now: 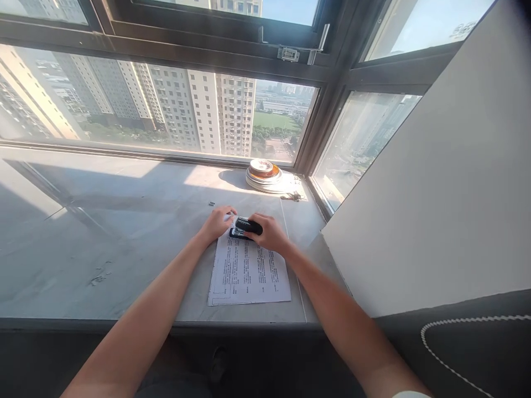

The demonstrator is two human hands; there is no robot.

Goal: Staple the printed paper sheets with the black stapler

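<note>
A black stapler [245, 225] lies across the far edge of the printed paper [251, 276], with my right hand [270, 232] wrapped around its rear end. The front of the stapler points left, its two arms slightly apart. My left hand [216, 223] pinches the paper's far left corner, just left of the stapler's front end. The paper lies flat on the grey marble-patterned sill, covered with lines of small print. Whether it is one sheet or a stack I cannot tell.
Several stacked round rolls or dishes [264, 176] stand by the window corner, beside small metal bits [291, 197]. Staple strips [211, 204] and loose scraps [100, 276] lie on the sill [166, 243]. A white wall [415, 193] closes the right; a braided cord [440, 326] hangs below.
</note>
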